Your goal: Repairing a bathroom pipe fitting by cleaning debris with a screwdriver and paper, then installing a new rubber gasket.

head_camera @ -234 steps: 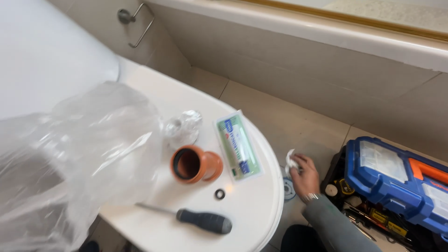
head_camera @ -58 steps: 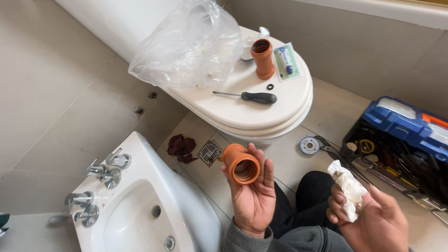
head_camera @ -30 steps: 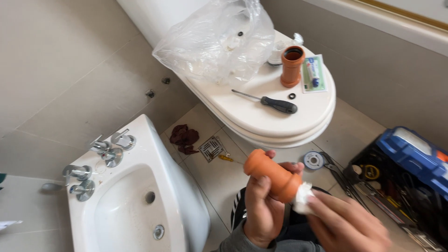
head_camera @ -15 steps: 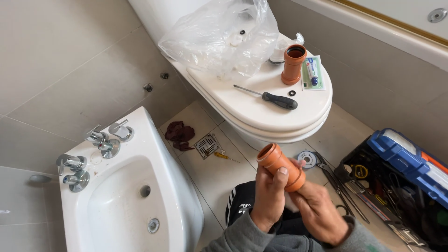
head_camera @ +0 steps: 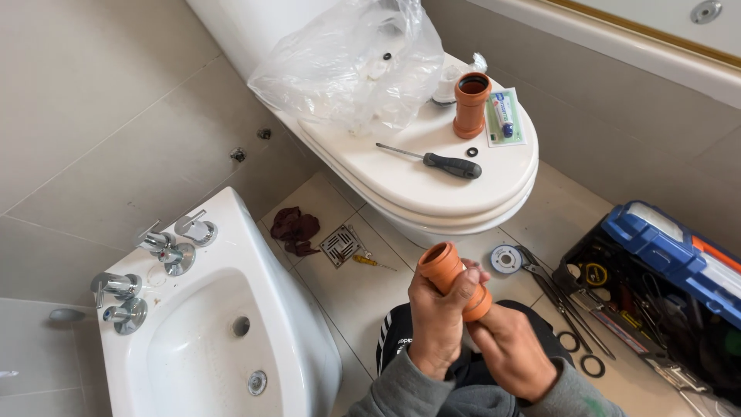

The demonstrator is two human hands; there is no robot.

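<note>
An orange plastic pipe fitting (head_camera: 442,266) is held above my lap, its open end tilted up and to the left. My left hand (head_camera: 437,323) wraps around its middle. My right hand (head_camera: 509,347) closes around its lower end from below and to the right; whatever is in that palm is hidden. A second orange pipe fitting (head_camera: 470,103) stands upright on the closed white toilet lid (head_camera: 401,174), beside a black-handled screwdriver (head_camera: 441,162), a small black ring (head_camera: 472,152) and a flat green-and-white packet (head_camera: 502,116).
A crumpled clear plastic bag (head_camera: 351,62) lies on the toilet's back. A white bidet (head_camera: 216,324) with chrome taps stands at left. On the floor are a drain grate (head_camera: 340,245), a dark red rag (head_camera: 295,228), a tape roll (head_camera: 506,259), pliers and an open blue toolbox (head_camera: 664,286).
The fitting has turned from open end toward me to open end tilted up-left. My right hand, which held a white crumpled piece, has come in against the fitting's lower end.
</note>
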